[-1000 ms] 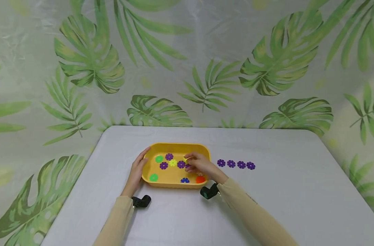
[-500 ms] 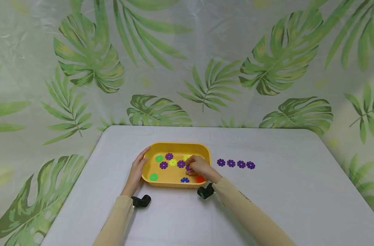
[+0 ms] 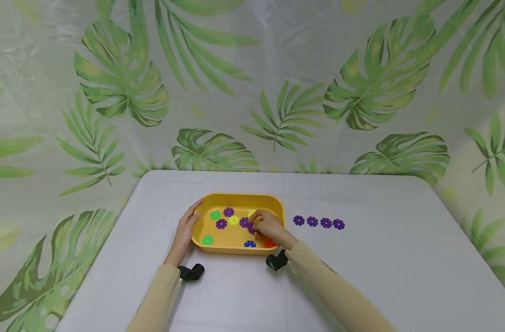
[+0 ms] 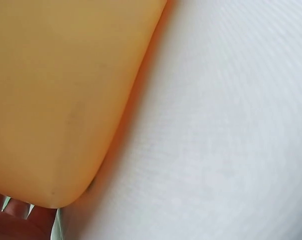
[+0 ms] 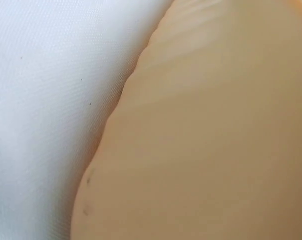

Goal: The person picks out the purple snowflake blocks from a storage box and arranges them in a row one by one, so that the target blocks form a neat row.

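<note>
A yellow tray stands on the table, with several flower-shaped plastic discs lying in it. My left hand grips the tray's left end, its thumb over the rim. In the left wrist view, the tray's side wall fills the upper left, with fingers just below its corner. Reaching over the tray's right part, my right hand pinches a purple disc, partly covered by the fingers. Close beside it lies another purple disc. The right wrist view shows only the tray's outer wall and white cloth.
Right of the tray, several purple discs lie in a row on the white table. Inside the tray are also green discs, a yellow disc, a blue disc and a partly hidden red piece.
My right hand has lowered into the tray and its fingers have closed on a purple disc, which has shifted slightly left. The left hand and the row of discs have stayed put.
</note>
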Demonstrator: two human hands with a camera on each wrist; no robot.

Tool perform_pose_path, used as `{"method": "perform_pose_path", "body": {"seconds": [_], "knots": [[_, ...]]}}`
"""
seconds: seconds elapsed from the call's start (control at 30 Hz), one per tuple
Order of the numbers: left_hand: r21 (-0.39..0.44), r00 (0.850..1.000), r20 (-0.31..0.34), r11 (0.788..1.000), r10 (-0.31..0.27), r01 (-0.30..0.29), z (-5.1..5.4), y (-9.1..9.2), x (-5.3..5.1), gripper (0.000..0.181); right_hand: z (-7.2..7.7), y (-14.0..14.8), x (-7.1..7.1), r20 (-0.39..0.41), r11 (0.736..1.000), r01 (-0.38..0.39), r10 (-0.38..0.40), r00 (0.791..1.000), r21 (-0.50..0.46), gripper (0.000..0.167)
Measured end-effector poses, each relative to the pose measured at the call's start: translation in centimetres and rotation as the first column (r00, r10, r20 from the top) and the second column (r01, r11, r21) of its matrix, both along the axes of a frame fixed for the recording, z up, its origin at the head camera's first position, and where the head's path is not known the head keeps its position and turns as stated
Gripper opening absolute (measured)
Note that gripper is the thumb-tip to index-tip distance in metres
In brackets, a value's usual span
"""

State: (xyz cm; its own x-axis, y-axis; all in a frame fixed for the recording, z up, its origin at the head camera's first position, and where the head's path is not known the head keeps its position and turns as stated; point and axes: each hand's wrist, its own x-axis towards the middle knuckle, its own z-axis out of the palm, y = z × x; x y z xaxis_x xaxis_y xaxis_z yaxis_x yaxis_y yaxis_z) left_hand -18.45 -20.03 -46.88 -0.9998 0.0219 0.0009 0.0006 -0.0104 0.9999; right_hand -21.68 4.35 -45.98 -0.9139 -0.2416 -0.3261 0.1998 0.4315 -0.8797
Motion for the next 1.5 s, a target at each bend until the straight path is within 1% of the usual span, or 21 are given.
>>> {"method": "perform_pose_path", "body": {"seconds": [0.07, 0.17, 0.23, 0.37, 0.43, 0.5, 0.57, 0.67, 0.8, 0.9, 0.97, 1.07, 1.2, 1.33, 1.43, 1.5], "knots": [[-0.005, 1.000, -0.003, 1.000, 0.000, 0.000, -0.1, 0.0, 0.0, 0.044, 0.3, 0.2, 0.1, -0.008, 0.999, -0.018, 0.018, 1.000, -0.030, 0.019], [-0.018, 1.000, -0.009, 1.000, 0.002, -0.002, -0.1, 0.0, 0.0, 0.044, 1.1, 0.8, 0.3, 0.003, 0.991, -0.050, 0.051, 0.999, -0.126, 0.020], [-0.022, 1.000, -0.012, 1.000, 0.000, 0.000, -0.2, -0.1, 0.0, 0.044, 1.8, 1.6, 0.4, -0.002, 0.983, -0.059, 0.059, 0.998, -0.175, 0.020], [-0.025, 1.000, -0.010, 1.000, 0.000, 0.000, -0.2, -0.1, 0.1, 0.044, 2.8, 4.1, 0.2, -0.057, 0.978, -0.074, 0.065, 0.996, -0.193, 0.021], [-0.023, 1.000, -0.004, 1.000, 0.002, -0.002, -0.2, -0.1, 0.1, 0.044, 3.2, 6.0, -0.1, -0.079, 0.977, -0.066, 0.051, 0.996, -0.204, 0.024], [-0.016, 1.000, 0.005, 1.000, 0.006, -0.006, -0.1, -0.1, 0.2, 0.044, 3.3, 8.2, -0.3, -0.094, 0.979, -0.050, 0.032, 0.995, -0.197, 0.025], [-0.008, 1.000, 0.011, 1.000, 0.007, -0.007, -0.1, -0.1, 0.2, 0.044, 3.0, 10.7, -0.5, -0.110, 0.983, -0.017, -0.003, 0.994, -0.181, 0.026], [-0.003, 1.000, 0.016, 1.000, 0.010, -0.010, 0.1, -0.2, 0.3, 0.044, 1.9, 14.9, -0.8, -0.122, 0.988, 0.047, -0.065, 0.990, -0.148, 0.028], [-0.010, 1.000, 0.012, 1.000, 0.014, -0.014, 0.2, -0.2, 0.3, 0.045, 0.4, 20.2, -0.7, -0.112, 0.982, 0.148, -0.161, 0.981, -0.117, 0.033], [-0.013, 1.000, 0.004, 1.000, 0.013, -0.013, 0.1, -0.4, 0.3, 0.045, -0.6, 23.2, -0.3, -0.107, 0.975, 0.211, -0.218, 0.970, -0.075, 0.034], [-0.016, 1.000, 0.001, 1.000, 0.009, -0.009, 0.0, -0.4, 0.2, 0.045, -1.1, 24.7, 0.0, -0.111, 0.972, 0.231, -0.235, 0.966, -0.044, 0.034], [-0.002, 1.000, 0.001, 1.000, 0.015, -0.015, -0.9, -0.7, -0.2, 0.044, -1.8, 25.9, 0.3, -0.130, 0.971, 0.238, -0.236, 0.963, 0.002, 0.033], [0.001, 1.000, -0.008, 1.000, 0.029, -0.029, -2.4, -0.9, -0.9, 0.043, -2.3, 26.4, 0.4, -0.172, 0.970, 0.227, -0.210, 0.962, 0.085, 0.032], [-0.014, 0.999, -0.028, 0.999, 0.030, -0.030, -2.9, -0.8, -1.1, 0.043, -2.2, 26.1, 0.5, -0.223, 0.951, 0.243, -0.199, 0.954, 0.190, 0.031], [-0.017, 0.999, -0.035, 0.999, 0.027, -0.028, -2.9, -0.7, -1.1, 0.043, -1.6, 25.4, 0.5, -0.244, 0.945, 0.266, -0.217, 0.945, 0.189, 0.030], [-0.016, 0.999, -0.036, 1.000, 0.025, -0.026, -2.8, -0.6, -1.2, 0.043, -0.9, 24.6, 0.5, -0.239, 0.955, 0.259, -0.221, 0.946, 0.144, 0.030]]}}
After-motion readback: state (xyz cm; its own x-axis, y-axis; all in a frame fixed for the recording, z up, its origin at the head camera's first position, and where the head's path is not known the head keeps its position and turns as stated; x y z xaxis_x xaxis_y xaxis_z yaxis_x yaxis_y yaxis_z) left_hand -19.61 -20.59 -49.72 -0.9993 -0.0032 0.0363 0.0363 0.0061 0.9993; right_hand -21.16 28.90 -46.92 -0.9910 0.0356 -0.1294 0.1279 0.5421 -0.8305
